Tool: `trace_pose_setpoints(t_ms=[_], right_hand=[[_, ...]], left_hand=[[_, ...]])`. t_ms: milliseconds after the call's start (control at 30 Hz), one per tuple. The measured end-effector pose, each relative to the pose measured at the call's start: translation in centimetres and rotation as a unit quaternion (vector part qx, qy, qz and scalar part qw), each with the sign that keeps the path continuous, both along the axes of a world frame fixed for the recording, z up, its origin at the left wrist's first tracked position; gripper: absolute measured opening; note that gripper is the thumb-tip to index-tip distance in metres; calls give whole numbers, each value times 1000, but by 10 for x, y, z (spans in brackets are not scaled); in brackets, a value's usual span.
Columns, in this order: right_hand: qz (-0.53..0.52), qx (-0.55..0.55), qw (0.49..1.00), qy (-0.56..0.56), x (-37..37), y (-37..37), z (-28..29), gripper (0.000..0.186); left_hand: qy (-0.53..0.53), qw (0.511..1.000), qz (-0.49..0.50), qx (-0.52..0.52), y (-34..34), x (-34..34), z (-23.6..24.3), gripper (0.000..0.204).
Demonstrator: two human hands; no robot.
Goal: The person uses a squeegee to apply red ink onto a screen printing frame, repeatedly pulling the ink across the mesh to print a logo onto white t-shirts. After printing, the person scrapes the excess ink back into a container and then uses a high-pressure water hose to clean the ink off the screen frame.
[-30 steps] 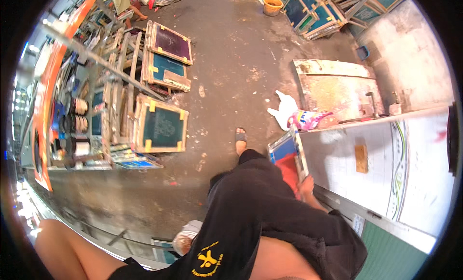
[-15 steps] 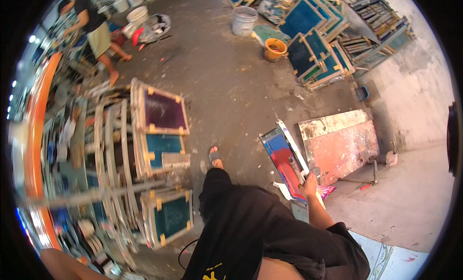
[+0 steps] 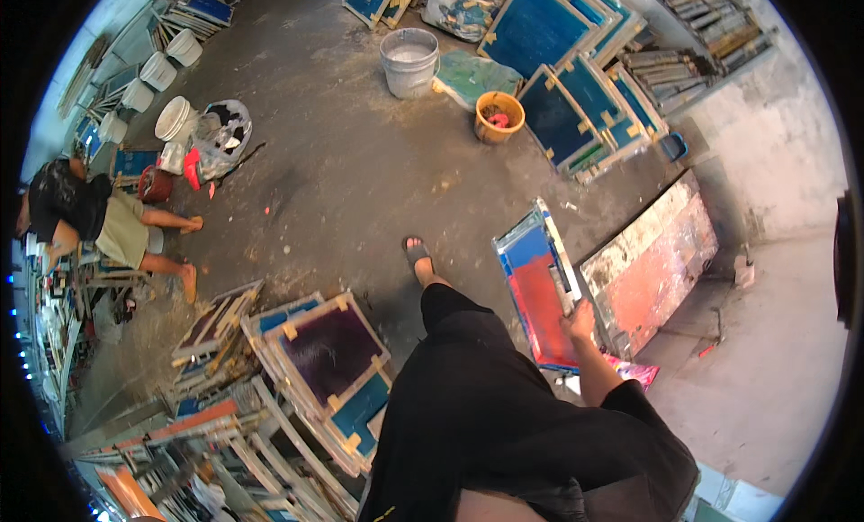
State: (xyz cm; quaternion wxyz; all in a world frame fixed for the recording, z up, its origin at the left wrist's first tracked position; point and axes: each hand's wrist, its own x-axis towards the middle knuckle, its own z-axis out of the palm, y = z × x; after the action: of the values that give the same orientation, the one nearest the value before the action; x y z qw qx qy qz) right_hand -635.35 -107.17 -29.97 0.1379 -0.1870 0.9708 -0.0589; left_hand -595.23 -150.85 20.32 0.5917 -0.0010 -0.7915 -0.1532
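Observation:
My right hand is closed around the near right edge of a screen printing frame. Smeared red colour covers most of the mesh, with blue at its far end and a pale bar along the right side. A narrow grey tool-like piece lies along that side, by my fingers; its kind is unclear. The frame is tilted and hangs above the floor, beside my right leg. Bright pink material shows just beyond my right wrist. My left hand is out of the picture.
Stacked screen frames stand at the lower left. A paint-stained board leans near the right wall. Farther off are a grey bucket, an orange bucket and more frames. A co-worker bends over at the far left.
My view has swung left and I have stepped forward, so the frame stacks sit lower and the co-worker shows farther down. The screen frame stays in my right hand; my left arm has nearly left the picture.

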Motion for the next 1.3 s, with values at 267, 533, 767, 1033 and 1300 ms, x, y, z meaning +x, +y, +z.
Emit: trace_pose_setpoints(t_ms=[267, 533, 767, 1033, 1300], right_hand=[[-10, 127, 992, -20, -76, -282, 22, 77], [133, 133, 981, -43, -118, -563, 43, 71], [86, 84, 993, 17, -108, -761, 30, 77], [-4, 114, 991, -71, -119, -1001, -24, 79], [-8, 183, 980, -77, -235, -1288, -15, 96]], left_hand=[[-9, 998, 61, 9, -241, -45, 6, 61], [-17, 998, 52, -15, -502, -61, -6, 56], [-34, 998, 3, -45, -756, -97, 8, 51], [-83, 976, 171, 105, -1038, -115, -80, 46], [-252, 545, 336, 726, -1194, -57, -440, 41]])
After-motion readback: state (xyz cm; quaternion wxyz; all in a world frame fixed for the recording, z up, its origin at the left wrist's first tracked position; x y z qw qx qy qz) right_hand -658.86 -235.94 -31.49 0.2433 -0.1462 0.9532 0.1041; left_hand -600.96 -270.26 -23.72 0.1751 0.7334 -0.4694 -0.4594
